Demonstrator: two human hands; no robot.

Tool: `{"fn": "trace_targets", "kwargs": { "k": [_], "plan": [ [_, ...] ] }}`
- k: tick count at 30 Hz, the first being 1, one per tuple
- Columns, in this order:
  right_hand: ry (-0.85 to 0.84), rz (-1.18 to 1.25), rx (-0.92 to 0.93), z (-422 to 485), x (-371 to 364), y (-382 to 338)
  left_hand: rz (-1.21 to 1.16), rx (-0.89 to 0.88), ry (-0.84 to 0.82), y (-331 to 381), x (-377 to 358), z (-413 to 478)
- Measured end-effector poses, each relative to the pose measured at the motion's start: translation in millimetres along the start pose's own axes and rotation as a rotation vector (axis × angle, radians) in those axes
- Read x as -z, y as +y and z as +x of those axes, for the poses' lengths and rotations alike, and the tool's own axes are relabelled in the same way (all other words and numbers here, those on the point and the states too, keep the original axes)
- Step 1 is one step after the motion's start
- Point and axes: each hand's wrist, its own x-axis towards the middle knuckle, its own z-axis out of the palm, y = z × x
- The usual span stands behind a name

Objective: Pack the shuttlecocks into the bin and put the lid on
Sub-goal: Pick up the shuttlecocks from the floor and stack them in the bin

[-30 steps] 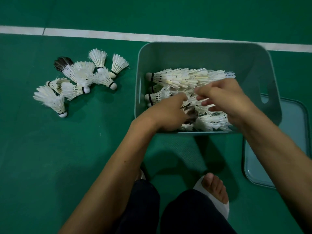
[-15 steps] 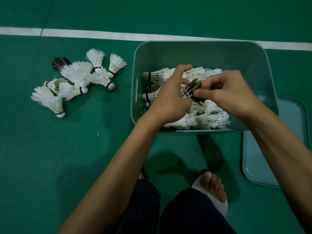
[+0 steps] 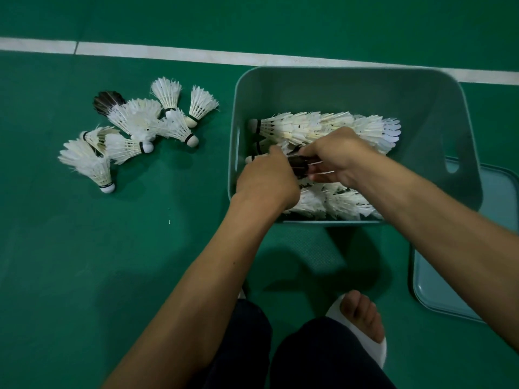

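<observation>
Now both grips sit inside bin [image 3: 365, 91], closed from either side on dark shuttlecock [image 3: 298, 166]. Left grip [image 3: 266, 179] curls round one end; right grip [image 3: 341, 157] pinches feather skirt. Row of white shuttlecocks [image 3: 323, 126] lies just beyond grips, with more beneath. Loose pile [image 3: 134, 130] on floor [image 3: 140, 262] well left of left grip. Lid [image 3: 500, 234] flat on floor, right of right grip. Likely featherlight, cork firm, feathers brittle: hold at cork, pinch lightly, nest without crushing.

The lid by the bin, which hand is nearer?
Right. The right hand is over the bin, left of the lid; the left hand farther left, both gripping a dark shuttlecock.
</observation>
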Motion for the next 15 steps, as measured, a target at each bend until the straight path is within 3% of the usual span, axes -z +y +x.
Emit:
{"fn": "trace_targets", "kwargs": {
  "k": [10,15],
  "plan": [
    [0.018,-0.051,0.033,2,0,-2,-0.067,-0.008,-0.032,-2,11,-9],
    [0.304,-0.152,0.279,-24,16,-4,-0.097,-0.139,0.173,-17,40,-40]
  ]
}}
